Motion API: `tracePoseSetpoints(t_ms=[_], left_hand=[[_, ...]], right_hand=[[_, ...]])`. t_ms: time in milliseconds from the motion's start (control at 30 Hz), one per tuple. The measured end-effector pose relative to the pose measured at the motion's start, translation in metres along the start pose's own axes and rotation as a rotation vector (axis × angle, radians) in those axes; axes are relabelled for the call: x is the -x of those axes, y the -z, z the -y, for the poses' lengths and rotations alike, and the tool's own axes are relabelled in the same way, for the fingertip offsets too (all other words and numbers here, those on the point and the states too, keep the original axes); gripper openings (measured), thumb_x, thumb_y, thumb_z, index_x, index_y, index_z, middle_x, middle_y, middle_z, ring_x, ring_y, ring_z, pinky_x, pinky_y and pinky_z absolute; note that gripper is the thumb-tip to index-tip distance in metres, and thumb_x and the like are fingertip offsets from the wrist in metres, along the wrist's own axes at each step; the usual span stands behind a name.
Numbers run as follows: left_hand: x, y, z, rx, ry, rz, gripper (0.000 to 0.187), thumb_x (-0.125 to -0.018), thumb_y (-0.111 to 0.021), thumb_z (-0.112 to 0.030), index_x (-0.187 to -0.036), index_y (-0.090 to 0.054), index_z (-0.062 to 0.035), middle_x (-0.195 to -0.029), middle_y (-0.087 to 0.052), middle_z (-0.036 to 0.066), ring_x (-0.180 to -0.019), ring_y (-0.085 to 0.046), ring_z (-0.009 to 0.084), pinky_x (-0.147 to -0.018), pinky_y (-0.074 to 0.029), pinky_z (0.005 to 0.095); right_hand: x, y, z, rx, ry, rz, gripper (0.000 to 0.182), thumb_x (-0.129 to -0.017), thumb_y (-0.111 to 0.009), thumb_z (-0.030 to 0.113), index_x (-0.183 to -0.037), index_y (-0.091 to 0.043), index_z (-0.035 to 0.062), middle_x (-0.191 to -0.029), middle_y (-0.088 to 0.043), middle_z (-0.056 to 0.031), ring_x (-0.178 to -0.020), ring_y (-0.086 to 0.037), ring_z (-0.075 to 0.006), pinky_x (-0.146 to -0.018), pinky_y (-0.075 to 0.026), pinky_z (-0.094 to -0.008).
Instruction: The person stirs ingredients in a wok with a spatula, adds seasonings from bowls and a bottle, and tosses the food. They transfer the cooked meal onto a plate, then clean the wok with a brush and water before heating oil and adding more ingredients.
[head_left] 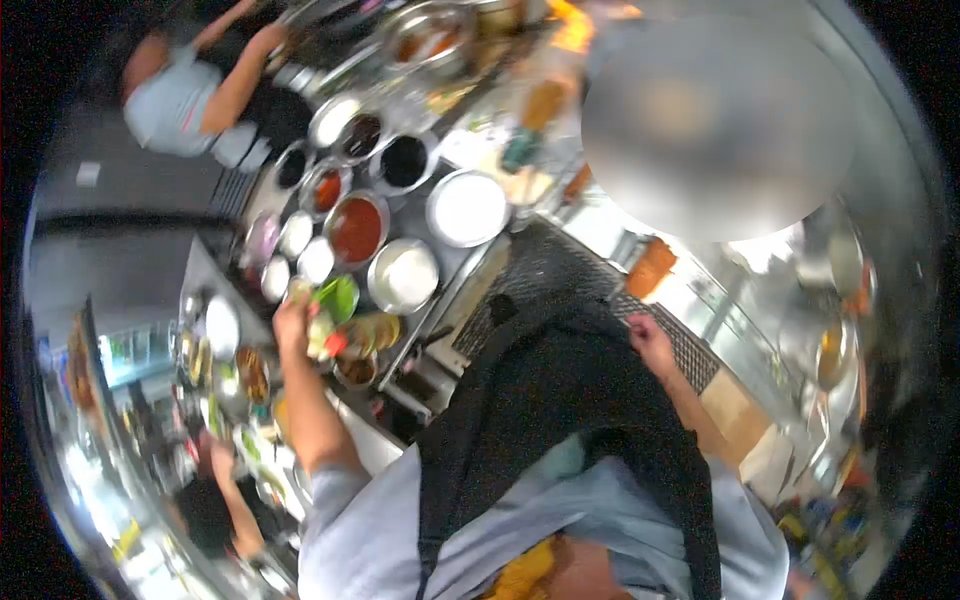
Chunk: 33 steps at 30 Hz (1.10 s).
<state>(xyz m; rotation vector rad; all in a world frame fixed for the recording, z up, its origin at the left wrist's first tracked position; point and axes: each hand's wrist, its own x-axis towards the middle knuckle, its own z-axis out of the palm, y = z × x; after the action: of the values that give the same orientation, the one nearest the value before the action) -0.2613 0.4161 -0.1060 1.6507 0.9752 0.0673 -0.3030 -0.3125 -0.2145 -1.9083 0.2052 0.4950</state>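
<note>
My left hand (293,312) reaches over a cluster of containers, its fingers bunched together and blurred. Whatever they may pinch cannot be made out. Just beside the fingertips are a bright green container (338,298) and a small white-filled bowl (276,279). A bottle with a red cap (335,343) lies or stands close below the hand. On the other side of my dark apron (540,390), my right hand (652,343) is held with its fingers curled in, and nothing shows in them. An orange block-like thing (651,267) is a little beyond it.
Several metal pots surround the area, with red sauce (357,229), dark liquid (404,160) and white contents (404,275). Flame (572,27) rises at the back. A co-worker (190,105) works at upper left; another person's arm (236,500) shows at lower left.
</note>
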Motion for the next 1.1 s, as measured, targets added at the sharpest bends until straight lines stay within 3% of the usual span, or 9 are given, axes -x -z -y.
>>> tracePoseSetpoints(t_ms=[200, 233, 467, 533, 600, 700, 933, 1067, 1100], left_hand=[[0.129, -0.167, -0.160, 0.139, -0.148, 0.343, 0.021, -0.094, -0.063, -0.008, -0.111, -0.060, 0.0035, -0.089, -0.066, 0.007, -0.072, -0.065, 0.0138, -0.064, -0.056, 0.0237], [0.147, -0.203, -0.181, 0.114, -0.176, 0.431, 0.022, -0.094, -0.063, -0.009, -0.112, -0.060, 0.0035, -0.092, -0.066, 0.008, -0.073, -0.065, 0.0139, -0.066, -0.056, 0.0244], [0.212, -0.476, -0.276, -0.344, -0.775, 0.710, 0.031, -0.090, -0.068, -0.013, -0.114, -0.065, 0.0061, -0.096, -0.070, 0.010, -0.082, -0.067, 0.0136, -0.075, -0.056, 0.0273], [0.185, -0.557, -0.270, -0.176, -0.676, 0.866, 0.038, -0.089, -0.069, -0.018, -0.118, -0.065, 0.0056, -0.101, -0.072, 0.013, -0.088, -0.070, 0.0173, -0.082, -0.055, 0.0300], [0.155, -0.620, -0.267, -0.506, -1.143, 0.618, 0.043, -0.086, -0.071, -0.022, -0.120, -0.065, 0.0034, -0.105, -0.072, 0.017, -0.095, -0.071, 0.0224, -0.086, -0.054, 0.0319], [0.166, -0.654, -0.278, -0.607, -1.244, 0.488, 0.039, -0.084, -0.072, -0.024, -0.115, -0.068, -0.0011, -0.106, -0.071, 0.018, -0.098, -0.071, 0.0280, -0.088, -0.054, 0.0345], [0.160, -0.680, -0.271, -0.488, -1.211, 0.603, 0.028, -0.084, -0.069, -0.019, -0.107, -0.073, -0.0058, -0.101, -0.072, 0.017, -0.094, -0.071, 0.0279, -0.083, -0.055, 0.0355], [0.148, -0.717, -0.280, -0.245, -1.100, 0.729, 0.032, -0.089, -0.067, -0.017, -0.119, -0.068, -0.0090, -0.106, -0.072, 0.016, -0.094, -0.070, 0.0231, -0.084, -0.053, 0.0332], [0.150, -0.717, -0.279, -0.422, -1.285, 0.693, 0.032, -0.088, -0.067, -0.018, -0.119, -0.068, -0.0085, -0.106, -0.072, 0.017, -0.094, -0.070, 0.0254, -0.084, -0.053, 0.0345]], right_hand=[[0.014, 0.029, 0.006, -0.129, -0.053, -0.161, 0.027, -0.090, -0.066, 0.007, -0.117, -0.061, 0.0060, -0.094, -0.069, -0.0075, -0.084, -0.063, -0.0140, -0.078, -0.051, -0.0287], [0.014, 0.032, -0.005, -0.379, -0.028, -0.208, 0.022, -0.094, -0.060, 0.007, -0.116, -0.059, 0.0036, -0.091, -0.069, -0.0081, -0.082, -0.063, -0.0127, -0.075, -0.051, -0.0280], [0.042, 0.103, 0.009, -0.547, -0.032, -0.524, 0.019, -0.098, -0.051, 0.006, -0.116, -0.057, -0.0007, -0.089, -0.068, -0.0087, -0.078, -0.063, -0.0127, -0.071, -0.054, -0.0265], [0.049, 0.113, 0.005, -0.542, -0.029, -0.560, 0.020, -0.099, -0.051, 0.006, -0.117, -0.056, -0.0005, -0.089, -0.067, -0.0089, -0.079, -0.063, -0.0133, -0.071, -0.054, -0.0271], [0.055, 0.119, 0.000, -0.535, -0.022, -0.584, 0.020, -0.098, -0.050, 0.004, -0.117, -0.056, -0.0012, -0.089, -0.066, -0.0093, -0.080, -0.063, -0.0139, -0.073, -0.054, -0.0275], [0.059, 0.119, 0.006, -0.602, -0.052, -0.610, 0.021, -0.098, -0.051, 0.004, -0.118, -0.056, -0.0018, -0.089, -0.066, -0.0085, -0.081, -0.063, -0.0137, -0.074, -0.053, -0.0266], [0.025, 0.102, 0.034, -0.648, -0.056, -0.525, 0.022, -0.096, -0.052, 0.001, -0.118, -0.057, 0.0007, -0.089, -0.066, -0.0076, -0.078, -0.063, -0.0133, -0.075, -0.052, -0.0265], [-0.023, 0.092, 0.078, -0.567, 0.117, -0.477, 0.023, -0.095, -0.055, 0.002, -0.117, -0.059, 0.0014, -0.090, -0.068, -0.0076, -0.080, -0.063, -0.0128, -0.073, -0.052, -0.0264], [-0.032, 0.089, 0.092, -0.517, 0.161, -0.465, 0.023, -0.094, -0.056, 0.002, -0.117, -0.059, 0.0014, -0.091, -0.068, -0.0074, -0.081, -0.064, -0.0126, -0.072, -0.052, -0.0269]])
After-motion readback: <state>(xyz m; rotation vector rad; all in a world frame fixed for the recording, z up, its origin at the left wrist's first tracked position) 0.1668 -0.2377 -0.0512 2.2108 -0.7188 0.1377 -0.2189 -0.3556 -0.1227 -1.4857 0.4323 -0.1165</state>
